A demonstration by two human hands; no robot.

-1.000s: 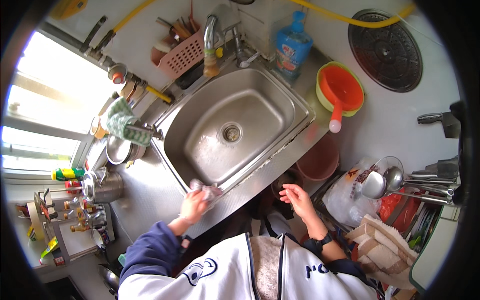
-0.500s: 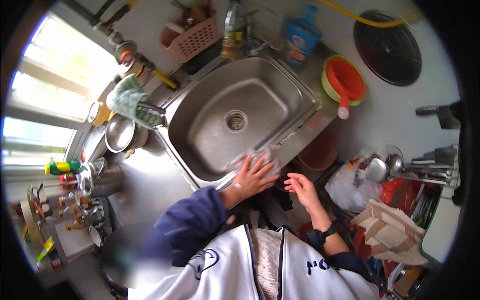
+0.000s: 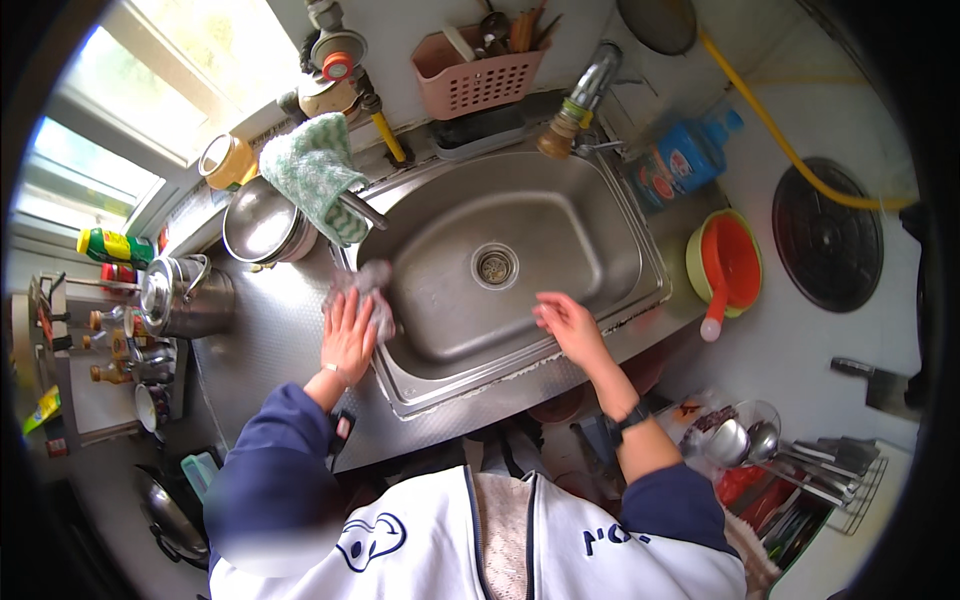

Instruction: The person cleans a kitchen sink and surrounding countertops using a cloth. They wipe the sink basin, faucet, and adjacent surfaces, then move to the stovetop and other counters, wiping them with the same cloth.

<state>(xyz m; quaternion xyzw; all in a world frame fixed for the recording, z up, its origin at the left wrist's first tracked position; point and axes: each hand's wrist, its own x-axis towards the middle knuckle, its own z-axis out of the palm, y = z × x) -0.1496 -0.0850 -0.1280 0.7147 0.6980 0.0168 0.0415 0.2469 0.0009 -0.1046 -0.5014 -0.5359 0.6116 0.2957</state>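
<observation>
1. Two hands are seen: the left hand (image 3: 348,335) is pressed flat, fingers spread, on a grey cleaning rag (image 3: 362,290) at the stainless sink (image 3: 620,235) left rim.
2. The right hand (image 3: 567,322) is held open and empty over the front rim.
3. The rag is judged soft, light, probably wet; it is best bunched at its middle.

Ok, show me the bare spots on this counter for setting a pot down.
Free: ribbed steel drainboard between steel kettle and left hand; white counter between orange ladle and black burner. Window side is crowded.
</observation>
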